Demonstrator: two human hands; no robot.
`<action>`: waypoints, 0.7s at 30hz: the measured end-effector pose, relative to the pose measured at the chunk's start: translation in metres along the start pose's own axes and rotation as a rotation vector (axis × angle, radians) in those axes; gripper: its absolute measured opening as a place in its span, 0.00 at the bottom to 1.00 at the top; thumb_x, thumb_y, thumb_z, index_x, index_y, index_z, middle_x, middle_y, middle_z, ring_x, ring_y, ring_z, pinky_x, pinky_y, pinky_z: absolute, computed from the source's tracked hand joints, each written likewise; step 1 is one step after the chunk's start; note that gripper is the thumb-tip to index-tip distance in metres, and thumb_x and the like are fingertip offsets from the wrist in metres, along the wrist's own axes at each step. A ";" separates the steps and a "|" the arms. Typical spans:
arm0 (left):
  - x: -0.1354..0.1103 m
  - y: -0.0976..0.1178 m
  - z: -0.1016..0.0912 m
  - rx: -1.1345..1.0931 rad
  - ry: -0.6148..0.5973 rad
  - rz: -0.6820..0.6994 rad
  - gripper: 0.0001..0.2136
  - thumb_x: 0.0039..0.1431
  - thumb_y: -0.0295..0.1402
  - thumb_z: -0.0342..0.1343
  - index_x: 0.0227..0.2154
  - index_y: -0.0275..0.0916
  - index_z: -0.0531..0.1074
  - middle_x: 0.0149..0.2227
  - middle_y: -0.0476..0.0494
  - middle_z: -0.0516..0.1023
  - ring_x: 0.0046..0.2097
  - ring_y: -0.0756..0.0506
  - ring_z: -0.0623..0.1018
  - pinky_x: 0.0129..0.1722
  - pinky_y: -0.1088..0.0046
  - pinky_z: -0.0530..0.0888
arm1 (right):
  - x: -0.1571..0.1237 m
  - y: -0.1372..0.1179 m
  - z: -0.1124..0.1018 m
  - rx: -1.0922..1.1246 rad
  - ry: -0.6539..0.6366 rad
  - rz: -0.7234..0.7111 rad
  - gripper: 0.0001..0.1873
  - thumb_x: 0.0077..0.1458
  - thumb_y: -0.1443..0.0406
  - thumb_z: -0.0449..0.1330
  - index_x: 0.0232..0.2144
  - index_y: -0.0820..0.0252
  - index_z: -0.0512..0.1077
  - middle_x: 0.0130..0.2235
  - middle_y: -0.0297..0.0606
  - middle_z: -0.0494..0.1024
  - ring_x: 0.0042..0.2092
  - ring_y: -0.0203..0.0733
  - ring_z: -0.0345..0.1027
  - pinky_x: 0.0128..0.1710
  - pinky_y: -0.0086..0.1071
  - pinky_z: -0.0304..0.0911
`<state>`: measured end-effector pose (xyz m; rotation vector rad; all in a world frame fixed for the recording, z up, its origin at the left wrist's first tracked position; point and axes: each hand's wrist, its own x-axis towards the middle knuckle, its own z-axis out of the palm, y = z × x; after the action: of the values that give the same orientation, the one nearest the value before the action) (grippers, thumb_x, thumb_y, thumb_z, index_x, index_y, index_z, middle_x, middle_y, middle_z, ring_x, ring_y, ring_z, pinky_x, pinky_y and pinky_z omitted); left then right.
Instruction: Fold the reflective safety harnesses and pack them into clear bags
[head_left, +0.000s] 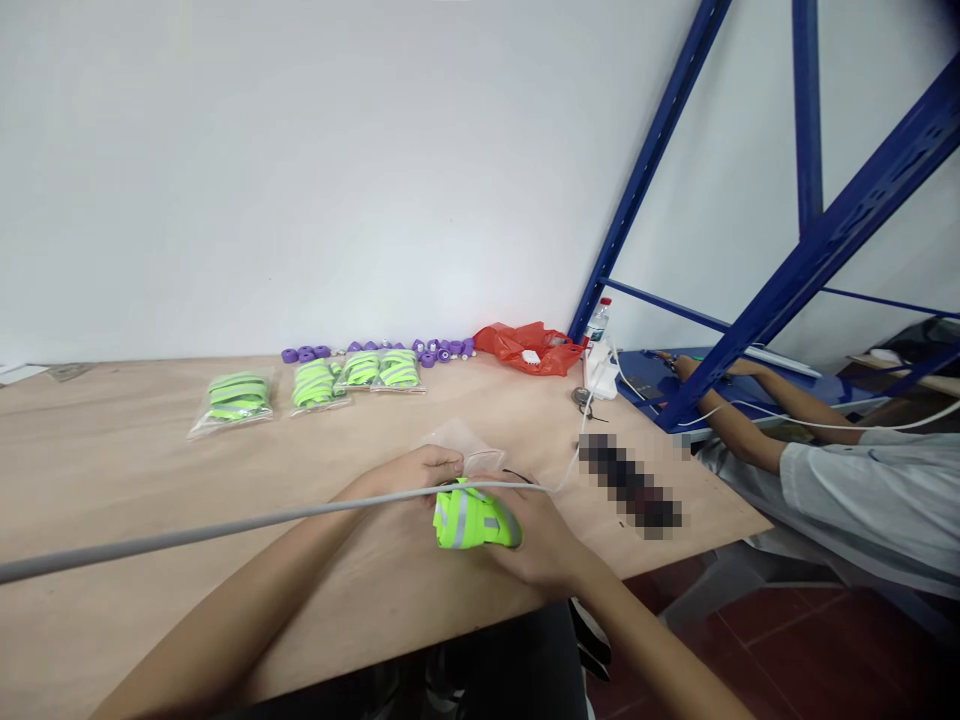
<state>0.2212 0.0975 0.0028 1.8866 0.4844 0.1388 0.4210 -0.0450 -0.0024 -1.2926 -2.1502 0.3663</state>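
Note:
My right hand [541,530] is wrapped round a folded neon-yellow reflective strap [471,520] with grey stripes, held just above the table near its front edge. Close beside it, my left hand [416,472] is closed, thumb against fingers, at the edge of a clear plastic bag [465,437]. The bag lies behind both hands, partly hidden by them. A grey cable [300,515] crosses in front of the view and covers part of both hands.
Several clear bags of folded neon straps [238,396] lie farther back, before a row of purple rolls [306,354]. A red plastic bag [529,348], a bottle [598,322] and a white power strip [601,370] stand at the right, near blue rack posts [660,140]. Another person's arms [739,425] are beyond.

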 end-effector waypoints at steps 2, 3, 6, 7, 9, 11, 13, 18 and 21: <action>-0.001 0.001 0.000 0.009 -0.001 -0.011 0.24 0.64 0.57 0.47 0.29 0.39 0.66 0.25 0.51 0.66 0.26 0.49 0.68 0.26 0.73 0.69 | 0.000 0.003 0.000 0.041 -0.018 0.048 0.35 0.49 0.65 0.64 0.61 0.52 0.68 0.61 0.44 0.74 0.63 0.55 0.67 0.63 0.50 0.61; -0.001 0.003 0.000 0.019 0.002 -0.013 0.24 0.64 0.57 0.47 0.28 0.40 0.66 0.25 0.52 0.65 0.26 0.49 0.69 0.26 0.73 0.69 | 0.000 0.004 0.000 0.059 -0.028 0.068 0.35 0.49 0.64 0.65 0.61 0.53 0.68 0.61 0.45 0.74 0.63 0.55 0.67 0.63 0.50 0.61; -0.002 0.005 -0.001 0.074 0.025 -0.021 0.22 0.65 0.54 0.47 0.28 0.40 0.66 0.23 0.52 0.65 0.26 0.48 0.69 0.28 0.72 0.68 | 0.001 0.006 -0.001 0.117 -0.034 0.107 0.34 0.51 0.63 0.66 0.61 0.53 0.68 0.62 0.45 0.73 0.63 0.54 0.67 0.63 0.49 0.62; -0.002 0.006 -0.001 0.098 0.038 -0.030 0.21 0.65 0.53 0.47 0.28 0.40 0.67 0.23 0.51 0.66 0.25 0.48 0.69 0.28 0.72 0.68 | 0.002 0.007 0.000 0.137 -0.032 0.119 0.34 0.52 0.63 0.65 0.62 0.53 0.67 0.63 0.44 0.72 0.63 0.54 0.67 0.63 0.48 0.62; -0.003 0.007 -0.001 0.145 0.059 -0.054 0.20 0.64 0.50 0.48 0.28 0.39 0.69 0.22 0.51 0.67 0.25 0.48 0.69 0.26 0.73 0.66 | 0.003 0.010 0.000 0.167 -0.024 0.144 0.34 0.54 0.63 0.64 0.63 0.51 0.66 0.63 0.42 0.72 0.63 0.52 0.67 0.62 0.46 0.62; -0.004 0.007 -0.002 0.187 0.075 -0.078 0.17 0.63 0.48 0.49 0.27 0.39 0.69 0.21 0.51 0.68 0.25 0.48 0.69 0.25 0.73 0.65 | 0.005 0.012 0.002 0.174 -0.010 0.179 0.34 0.54 0.64 0.64 0.63 0.49 0.66 0.63 0.40 0.72 0.62 0.51 0.68 0.61 0.45 0.63; -0.005 0.008 -0.002 0.228 0.086 -0.093 0.15 0.60 0.44 0.51 0.24 0.40 0.67 0.21 0.51 0.68 0.25 0.48 0.68 0.26 0.73 0.64 | 0.007 0.013 0.003 0.169 0.008 0.213 0.34 0.53 0.66 0.64 0.62 0.49 0.66 0.61 0.39 0.74 0.61 0.51 0.69 0.60 0.44 0.64; -0.009 0.016 -0.003 0.356 0.085 -0.101 0.10 0.51 0.35 0.53 0.18 0.41 0.62 0.19 0.51 0.68 0.25 0.48 0.67 0.26 0.73 0.61 | 0.009 0.012 0.008 0.160 0.048 0.268 0.32 0.52 0.69 0.62 0.60 0.50 0.68 0.59 0.38 0.75 0.59 0.48 0.70 0.60 0.42 0.64; -0.011 0.022 -0.002 0.435 0.079 -0.106 0.10 0.53 0.34 0.52 0.19 0.40 0.62 0.19 0.51 0.68 0.24 0.48 0.66 0.25 0.72 0.60 | 0.009 0.014 0.013 0.136 0.076 0.288 0.28 0.54 0.67 0.62 0.58 0.50 0.69 0.58 0.39 0.76 0.59 0.49 0.69 0.60 0.45 0.63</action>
<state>0.2165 0.0884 0.0250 2.2790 0.7119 0.0387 0.4194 -0.0297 -0.0169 -1.5135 -1.8451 0.5600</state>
